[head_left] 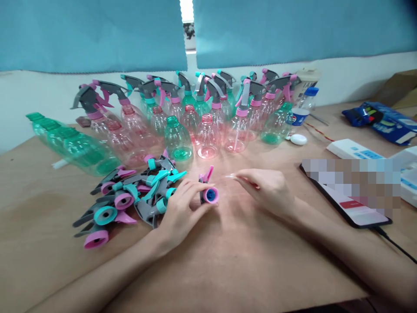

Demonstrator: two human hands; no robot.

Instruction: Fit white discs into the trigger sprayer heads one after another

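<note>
My left hand (185, 206) is closed round a spray trigger head (211, 195) with a pink collar, whose open underside and blue inner part face me. Across a small gap, my right hand (265, 189) pinches a thin, clear piece like a tube (230, 176); most of it is hidden in the fingers, and its tip points at the trigger head. Left of my left hand lies a pile of loose trigger heads (124, 201) in grey with pink or teal parts. Just behind my hands stand an uncapped green bottle (178, 141) and an uncapped pink bottle (207, 139).
Several pink and green spray bottles (241, 126) with heads fitted stand along the back. Green bottles (74, 145) lean in a row at the left. To the right are a phone (345, 195) with a cable, a power strip (355, 150) and a blue packet (381, 121).
</note>
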